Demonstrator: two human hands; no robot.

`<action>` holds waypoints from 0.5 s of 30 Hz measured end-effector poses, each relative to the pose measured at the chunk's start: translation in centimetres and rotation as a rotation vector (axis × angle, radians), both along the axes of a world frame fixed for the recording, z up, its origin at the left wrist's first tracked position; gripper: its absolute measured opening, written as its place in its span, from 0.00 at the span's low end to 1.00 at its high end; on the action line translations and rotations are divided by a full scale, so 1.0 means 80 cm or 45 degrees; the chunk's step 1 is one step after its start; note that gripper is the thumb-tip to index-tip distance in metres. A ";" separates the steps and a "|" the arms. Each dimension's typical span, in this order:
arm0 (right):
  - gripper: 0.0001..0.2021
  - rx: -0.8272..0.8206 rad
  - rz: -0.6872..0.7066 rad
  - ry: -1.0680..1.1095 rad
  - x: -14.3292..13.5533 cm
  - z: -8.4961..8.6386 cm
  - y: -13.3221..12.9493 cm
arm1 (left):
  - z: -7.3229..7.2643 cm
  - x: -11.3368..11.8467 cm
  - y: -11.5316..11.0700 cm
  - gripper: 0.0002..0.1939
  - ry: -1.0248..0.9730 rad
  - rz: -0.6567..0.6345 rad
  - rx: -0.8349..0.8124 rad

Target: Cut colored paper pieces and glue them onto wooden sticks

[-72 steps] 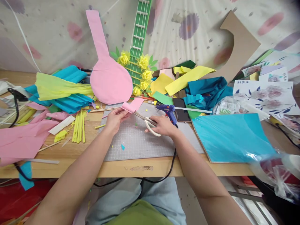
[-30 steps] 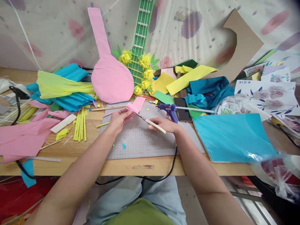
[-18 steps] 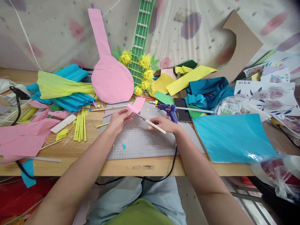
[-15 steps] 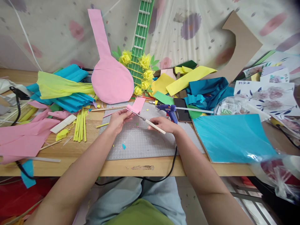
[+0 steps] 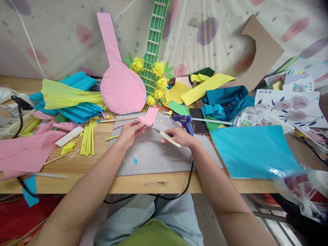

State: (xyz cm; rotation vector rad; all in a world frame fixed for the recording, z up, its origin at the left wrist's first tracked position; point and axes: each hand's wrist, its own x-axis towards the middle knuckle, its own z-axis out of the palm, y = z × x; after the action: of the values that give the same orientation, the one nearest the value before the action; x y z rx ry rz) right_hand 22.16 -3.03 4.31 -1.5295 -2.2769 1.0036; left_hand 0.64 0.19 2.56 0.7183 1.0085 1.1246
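Observation:
A small pink paper strip (image 5: pixel 151 116) is pinched in my left hand (image 5: pixel 131 132) above the grey cutting mat (image 5: pixel 153 160). My right hand (image 5: pixel 178 136) grips white-handled scissors (image 5: pixel 169 139), whose blades point left and meet the strip beside my left fingertips. Behind the strip, a pink guitar-shaped piece (image 5: pixel 123 89) leans up next to a green guitar shape (image 5: pixel 153 48) with white strings and yellow paper flowers (image 5: pixel 158 68). A blue glue gun (image 5: pixel 185 122) lies just beyond my right hand.
Yellow paper sticks (image 5: pixel 87 138), pink paper (image 5: pixel 28 148) and blue crepe paper (image 5: pixel 79 111) lie left. A phone (image 5: pixel 199 120), a wrapped blue sheet pack (image 5: pixel 253 150) and crumpled teal paper (image 5: pixel 228 95) are right. A black cable (image 5: pixel 190 177) crosses the table's front edge.
The scissors' handles have spread slightly apart. Both hands stay in nearly the same place, and the camera view has shifted slightly.

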 end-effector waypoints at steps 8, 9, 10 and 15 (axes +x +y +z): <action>0.23 0.029 0.029 -0.035 0.003 0.001 0.000 | 0.002 -0.001 -0.002 0.07 0.023 -0.028 0.014; 0.23 0.018 0.032 -0.036 0.003 0.001 0.000 | 0.002 -0.001 -0.002 0.07 0.029 -0.029 0.013; 0.23 0.010 0.033 -0.036 0.003 0.002 0.000 | 0.003 0.000 -0.002 0.07 0.034 -0.027 0.011; 0.23 -0.068 0.109 0.058 0.005 0.003 -0.001 | 0.004 0.001 -0.003 0.07 0.030 -0.032 0.007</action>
State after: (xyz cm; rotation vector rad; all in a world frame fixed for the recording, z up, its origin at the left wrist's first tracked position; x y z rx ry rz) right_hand 22.59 -3.08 4.53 -1.4246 -2.3194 1.1184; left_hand 0.72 -0.08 2.91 0.7486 1.0144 1.0999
